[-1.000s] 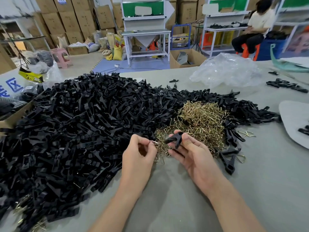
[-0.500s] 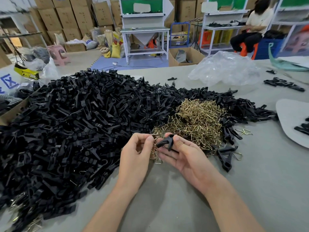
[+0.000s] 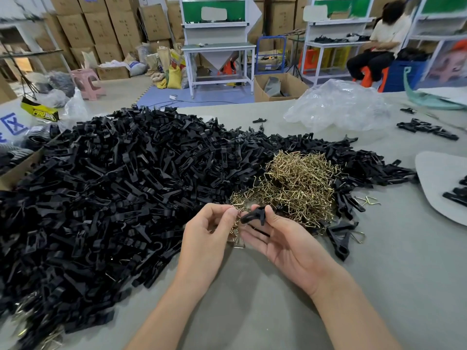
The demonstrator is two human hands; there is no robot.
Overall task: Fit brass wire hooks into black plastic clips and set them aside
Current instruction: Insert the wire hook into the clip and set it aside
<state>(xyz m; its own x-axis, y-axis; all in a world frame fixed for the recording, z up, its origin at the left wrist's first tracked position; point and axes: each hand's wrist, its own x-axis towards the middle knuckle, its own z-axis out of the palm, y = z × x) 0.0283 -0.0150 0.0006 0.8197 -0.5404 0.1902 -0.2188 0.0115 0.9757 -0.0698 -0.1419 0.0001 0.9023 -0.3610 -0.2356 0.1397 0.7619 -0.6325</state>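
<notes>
The grey table (image 3: 252,306) carries a large heap of black plastic clips (image 3: 113,188), a pile of brass wire hooks (image 3: 298,183), and a clear plastic bag (image 3: 338,107).

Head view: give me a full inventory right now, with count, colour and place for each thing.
table: one, grey, fills the foreground
clip pile: many, black, left and middle of table
hook pile: many, brass, right of middle
held clip: one, black, pinched by right hand
held hook: apparently one, brass, pinched by left hand
fitted clips: a few, black with brass wire, near right
stray clips: small group, black, far right
plastic bag: one, clear, far side
cardboard boxes: many, brown, back wall
stool: one, pink, back left floor
seated person: one, back right
left hand: near middle
right hand: beside it
</notes>
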